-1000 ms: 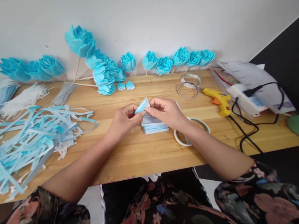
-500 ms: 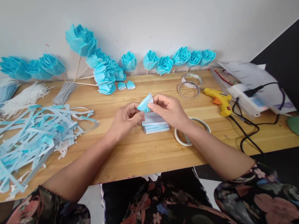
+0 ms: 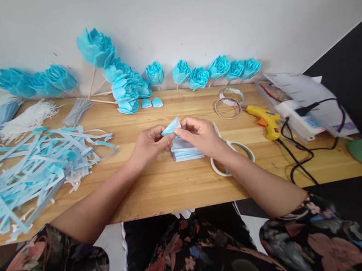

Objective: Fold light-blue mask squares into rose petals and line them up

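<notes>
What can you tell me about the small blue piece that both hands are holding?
The small blue piece is a light blue, thin sheet, like soft non-woven fabric or paper, folded to a pointed, roughly triangular shape. Its tip points up and to the right. The left hand and the right hand pinch it between their fingertips, above the table, just over a stack of blue squares. It touches only the fingers.

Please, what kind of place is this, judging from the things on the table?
Probably a home craft table for making paper flowers. Finished blue paper roses lean on the wall, cut blue strips lie piled at the left, and a yellow glue gun lies by tape rolls.
</notes>
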A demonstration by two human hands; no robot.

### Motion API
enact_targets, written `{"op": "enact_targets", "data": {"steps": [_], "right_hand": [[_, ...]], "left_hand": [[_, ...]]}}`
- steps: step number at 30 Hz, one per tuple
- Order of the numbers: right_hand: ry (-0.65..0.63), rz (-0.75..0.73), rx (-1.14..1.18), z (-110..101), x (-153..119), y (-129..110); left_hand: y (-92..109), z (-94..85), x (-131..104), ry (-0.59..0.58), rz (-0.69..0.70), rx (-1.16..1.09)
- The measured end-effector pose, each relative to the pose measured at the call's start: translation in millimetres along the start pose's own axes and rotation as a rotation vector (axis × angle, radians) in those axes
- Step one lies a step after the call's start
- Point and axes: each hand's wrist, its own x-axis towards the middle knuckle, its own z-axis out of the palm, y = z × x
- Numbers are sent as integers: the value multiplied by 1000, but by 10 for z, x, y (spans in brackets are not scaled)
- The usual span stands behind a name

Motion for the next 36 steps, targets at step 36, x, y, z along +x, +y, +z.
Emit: {"op": "enact_targets", "data": {"steps": [36], "right_hand": [[-76,-300,-155,-72,0,-138]], "left_hand": [[22,48,-37,-102,0,151]]}}
